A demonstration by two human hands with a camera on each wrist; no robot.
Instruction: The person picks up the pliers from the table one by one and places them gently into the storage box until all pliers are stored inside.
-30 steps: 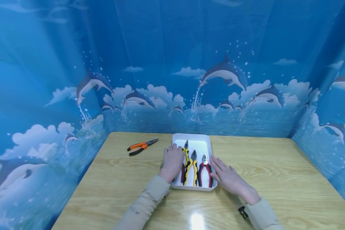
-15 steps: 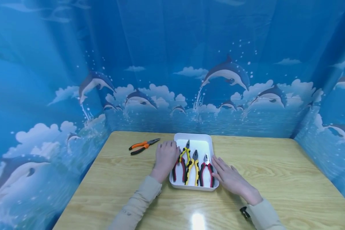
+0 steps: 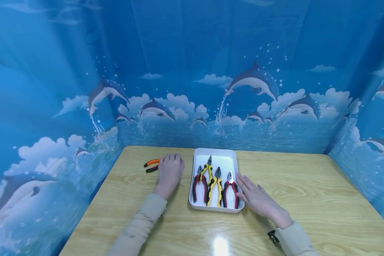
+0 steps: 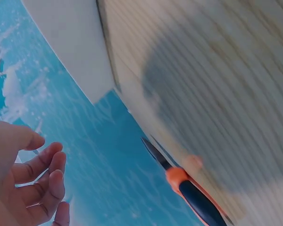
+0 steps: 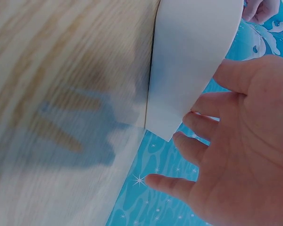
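Above the orange-and-black long-nose pliers on the table hovers my left hand, hiding their jaws in the head view. In the left wrist view the pliers lie apart from the loosely bent fingers of the left hand, which hold nothing. My right hand rests with extended fingers against the right side of a white tray; the right wrist view shows its fingertips at the tray wall. Inside lie red-and-black pliers, small yellow-and-black pliers, larger yellow-and-black pliers and other red-and-black pliers.
A wooden table carries everything, with the tray near the middle of its far side. Behind and at both sides hangs a blue curtain printed with dolphins.
My left hand has left the tray and moved left over the orange-and-black pliers, uncovering the red-and-black pliers at the tray's left. The right hand has stayed at the tray.
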